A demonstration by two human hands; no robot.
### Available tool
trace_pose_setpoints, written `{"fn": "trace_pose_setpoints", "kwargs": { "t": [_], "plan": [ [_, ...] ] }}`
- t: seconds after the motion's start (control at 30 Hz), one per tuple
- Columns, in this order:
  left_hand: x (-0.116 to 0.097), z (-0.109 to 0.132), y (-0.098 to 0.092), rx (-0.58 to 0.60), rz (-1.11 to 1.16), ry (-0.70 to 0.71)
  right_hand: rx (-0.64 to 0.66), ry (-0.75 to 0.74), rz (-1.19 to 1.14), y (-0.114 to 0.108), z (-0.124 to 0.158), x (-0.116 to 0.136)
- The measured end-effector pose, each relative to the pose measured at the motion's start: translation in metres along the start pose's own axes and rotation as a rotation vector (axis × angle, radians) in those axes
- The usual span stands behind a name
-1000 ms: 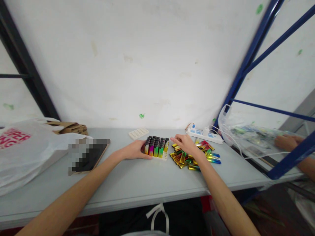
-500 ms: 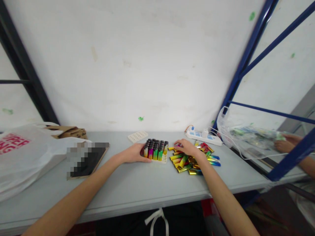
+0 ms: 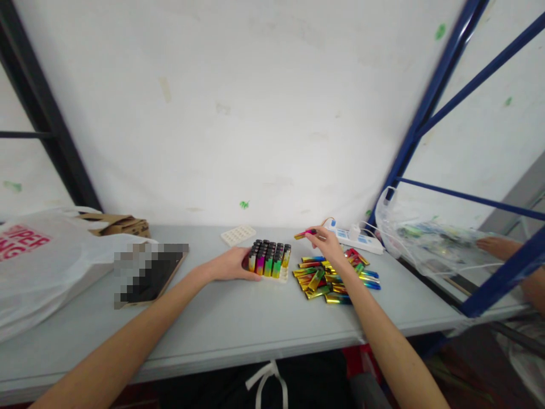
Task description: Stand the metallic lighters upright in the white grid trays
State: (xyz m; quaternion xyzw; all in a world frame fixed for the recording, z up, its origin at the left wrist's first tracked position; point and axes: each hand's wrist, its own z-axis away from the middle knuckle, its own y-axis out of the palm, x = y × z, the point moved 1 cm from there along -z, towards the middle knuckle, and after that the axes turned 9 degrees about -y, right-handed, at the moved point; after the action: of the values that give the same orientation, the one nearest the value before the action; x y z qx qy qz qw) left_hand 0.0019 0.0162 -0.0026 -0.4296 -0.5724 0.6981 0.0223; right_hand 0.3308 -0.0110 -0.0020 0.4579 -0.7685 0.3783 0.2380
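A tray (image 3: 284, 278) of upright, black-topped lighters (image 3: 268, 259) is being held on the worktop (image 3: 238, 324) by the left hand (image 3: 232, 264), its grip being wrapped around the tray's 9 o'clock end. At 2 o'clock from there, a shiny coloured piece (image 3: 304, 233) is being pinched above the worktop in the narrow grip of the right hand (image 3: 326, 242). A pile of similar pieces (image 3: 317, 281) is being partly hidden by the right forearm at 3 to 4 o'clock. A second tray (image 3: 237, 234) is being seen at 10 o'clock.
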Motion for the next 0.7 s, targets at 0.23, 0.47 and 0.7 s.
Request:
{"fn": "trace_pose_setpoints", "kwargs": {
  "t": [0.23, 0.47, 0.7],
  "plan": [
    [-0.001, 0.0, 0.0, 0.015, -0.054, -0.009, -0.049, 0.19, -0.671, 0.029, 0.006, 0.026],
    [-0.001, 0.001, -0.001, 0.014, -0.037, 0.002, 0.115, 0.254, -0.728, 0.042, 0.014, 0.045],
    [0.001, 0.001, 0.0, 0.025, -0.013, -0.014, 0.065, 0.327, -0.553, 0.057, 0.02, 0.046]
  ]
}}
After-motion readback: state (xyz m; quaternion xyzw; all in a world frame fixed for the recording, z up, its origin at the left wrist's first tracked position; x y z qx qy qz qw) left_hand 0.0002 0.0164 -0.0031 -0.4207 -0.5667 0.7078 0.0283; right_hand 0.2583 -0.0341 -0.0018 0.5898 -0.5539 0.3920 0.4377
